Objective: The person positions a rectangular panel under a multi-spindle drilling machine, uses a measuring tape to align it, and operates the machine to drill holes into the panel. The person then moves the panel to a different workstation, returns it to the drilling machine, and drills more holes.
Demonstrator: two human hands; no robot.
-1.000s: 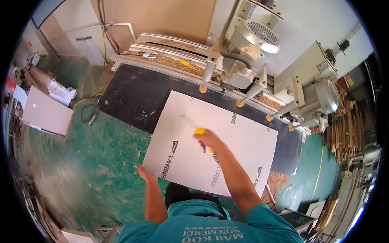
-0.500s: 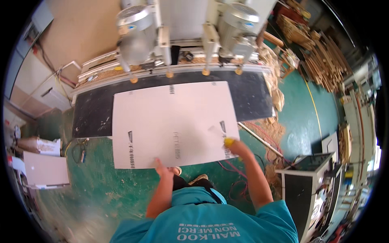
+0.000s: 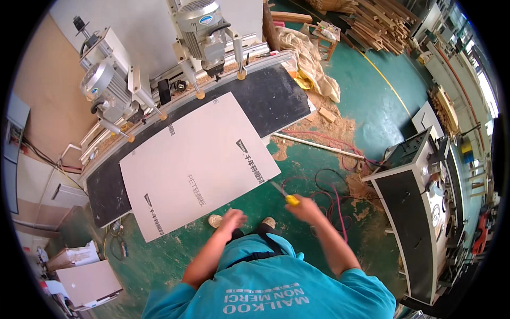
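A large white panel (image 3: 202, 154) with dark printed marks lies on the black machine table (image 3: 268, 98), its near part jutting out over the table's front edge. My right hand (image 3: 306, 209) is wrapped round the yellow handle of a tool with a narrow pale blade (image 3: 277, 187). That blade points toward the panel's right corner, a little apart from it. Just off the panel's near edge is my left hand (image 3: 231, 219), in front of my body; it looks loosely curled, but motion blurs its fingers. I see nothing in it.
Two motor heads (image 3: 204, 32) with round-footed rods (image 3: 241, 74) stand along the table's far side. Red hoses (image 3: 340, 212) and sawdust lie on the green floor at right, beside a white pipe (image 3: 319, 146). A dark cabinet (image 3: 406, 196) stands further right.
My view has turned right, so the machine and panel appear rotated and further left. My left hand has come off the panel's near edge. My right hand has drawn the tool back from the panel.
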